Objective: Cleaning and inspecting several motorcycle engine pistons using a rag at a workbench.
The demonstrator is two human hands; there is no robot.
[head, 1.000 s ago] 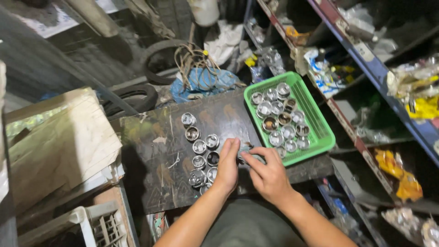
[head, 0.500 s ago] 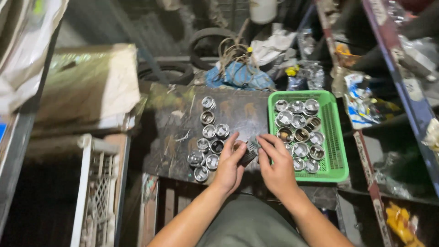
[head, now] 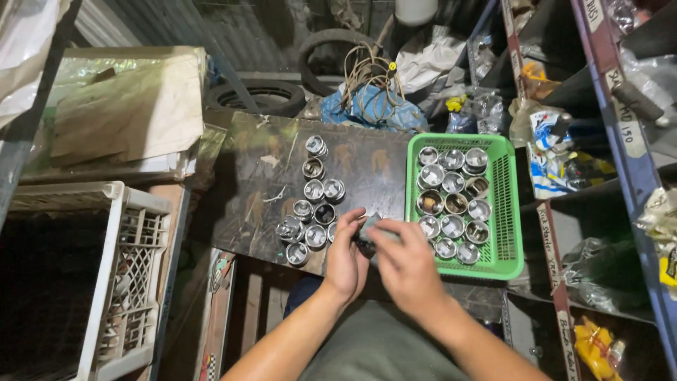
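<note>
Both hands meet just left of the green plastic basket (head: 513, 212): left hand (head: 345, 255) and right hand (head: 405, 262) together clasp a small metal piston (head: 367, 240).

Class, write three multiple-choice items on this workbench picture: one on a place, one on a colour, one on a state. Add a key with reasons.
1. Where does the basket sit relative to the loose metal cups?
A. To the right
B. To the left
C. Under the board

2. What colour is the basket?
A. Red
B. Green
C. White

3. How are the hands placed?
A. Spread far apart
B. Inside the basket
C. Together around a small part

Key: 1 A, it lies at the board's right end. 2 B, its plastic mesh is green. 3 C, left hand and right hand meet on a small dark part.
</note>
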